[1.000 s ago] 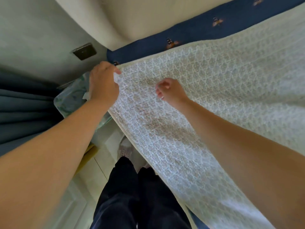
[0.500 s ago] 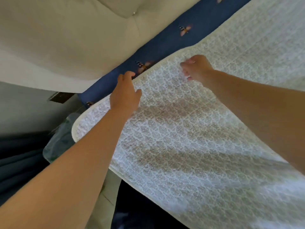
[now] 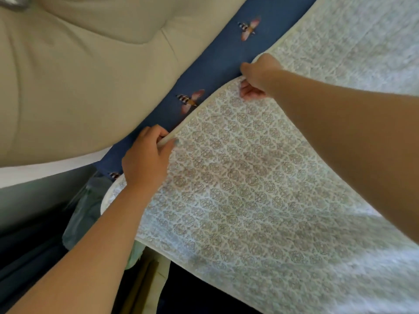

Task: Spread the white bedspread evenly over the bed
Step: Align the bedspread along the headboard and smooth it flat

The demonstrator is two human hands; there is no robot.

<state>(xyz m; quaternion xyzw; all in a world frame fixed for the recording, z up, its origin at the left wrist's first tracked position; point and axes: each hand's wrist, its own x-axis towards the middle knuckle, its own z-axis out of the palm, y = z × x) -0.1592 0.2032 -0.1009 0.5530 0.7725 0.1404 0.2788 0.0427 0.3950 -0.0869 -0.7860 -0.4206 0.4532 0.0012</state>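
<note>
Your left hand (image 3: 145,162) pinches the bedspread (image 3: 249,189) hem; right hand (image 3: 258,75) pinches it further along. Blue sheet (image 3: 215,71) shows between hem and headboard (image 3: 90,75).

Bedroom — padded headboard (image 3: 90,71), bedspread (image 3: 249,189)

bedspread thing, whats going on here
A person is making a bed. Both bare hands grip the top hem of a white bedspread with a pale lace-like pattern: the left hand pinches the edge near its corner, the right hand holds it further along. The hem lies close to the beige padded headboard, with a strip of dark blue sheet printed with bees not yet covered between them.
</note>
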